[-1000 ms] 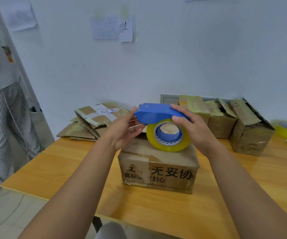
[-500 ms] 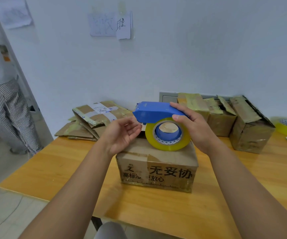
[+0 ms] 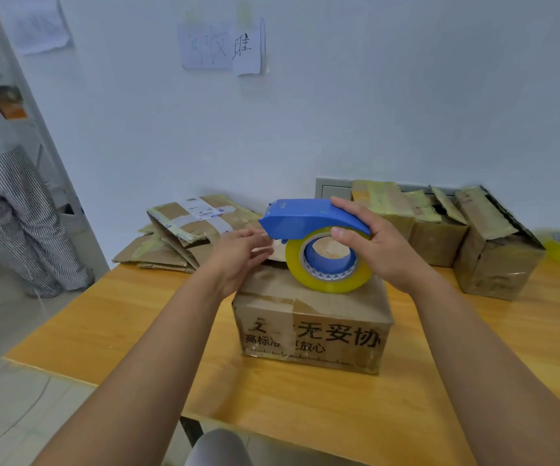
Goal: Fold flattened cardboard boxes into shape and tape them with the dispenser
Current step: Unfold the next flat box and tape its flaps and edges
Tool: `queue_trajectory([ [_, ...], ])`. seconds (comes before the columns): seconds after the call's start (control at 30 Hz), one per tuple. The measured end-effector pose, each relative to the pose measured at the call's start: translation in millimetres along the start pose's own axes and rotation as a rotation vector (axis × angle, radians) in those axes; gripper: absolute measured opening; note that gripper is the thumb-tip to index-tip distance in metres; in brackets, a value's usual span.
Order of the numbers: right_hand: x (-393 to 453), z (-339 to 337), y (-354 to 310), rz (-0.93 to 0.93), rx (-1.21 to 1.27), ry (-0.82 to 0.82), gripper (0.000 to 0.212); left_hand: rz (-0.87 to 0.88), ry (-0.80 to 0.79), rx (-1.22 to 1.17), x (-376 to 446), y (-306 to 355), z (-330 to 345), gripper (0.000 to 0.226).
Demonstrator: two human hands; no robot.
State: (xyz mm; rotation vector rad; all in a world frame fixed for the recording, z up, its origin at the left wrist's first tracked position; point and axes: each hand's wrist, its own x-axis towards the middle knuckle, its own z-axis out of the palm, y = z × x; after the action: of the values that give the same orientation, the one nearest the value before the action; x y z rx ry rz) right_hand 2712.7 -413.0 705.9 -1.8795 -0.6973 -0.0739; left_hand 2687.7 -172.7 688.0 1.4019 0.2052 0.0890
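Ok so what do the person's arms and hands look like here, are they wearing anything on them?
Nothing visible is worn. The left hand and right hand are bare, with no gloves, rings or wristbands visible. Both forearms are bare all the way to the bottom edge of the picture, with no sleeve, watch or marking showing.

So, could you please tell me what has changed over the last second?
Very little. The left hand has shifted slightly, its fingertips now nearer the front end of the blue plastic tape dispenser. The right hand still grips the dispenser over the brown cardboard box on the wooden table; the box has not moved.
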Motion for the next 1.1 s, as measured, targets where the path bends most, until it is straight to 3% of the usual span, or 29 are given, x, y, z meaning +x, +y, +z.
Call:
queue_trajectory([
  [0.33,10.1,4.1,-9.9,-0.058,0.081,0.033,0.042,-0.045,0.030,0.058,3.4,-5.0,1.6,0.019],
  [0.5,14.8,7.0,-6.0,-0.059,0.147,0.074,0.043,-0.071,0.022,0.018,4.0,-4.1,-0.8,0.032],
  [0.87,21.8,0.6,1.6,-0.049,0.055,0.032,0.041,-0.110,0.007,0.050,2.4,4.9,-0.4,0.018],
  [1.1,26.3,3.8,2.4,-0.020,-0.066,0.032,0.023,-0.086,0.029,0.061,9.0,2.3,-5.6,0.014],
])
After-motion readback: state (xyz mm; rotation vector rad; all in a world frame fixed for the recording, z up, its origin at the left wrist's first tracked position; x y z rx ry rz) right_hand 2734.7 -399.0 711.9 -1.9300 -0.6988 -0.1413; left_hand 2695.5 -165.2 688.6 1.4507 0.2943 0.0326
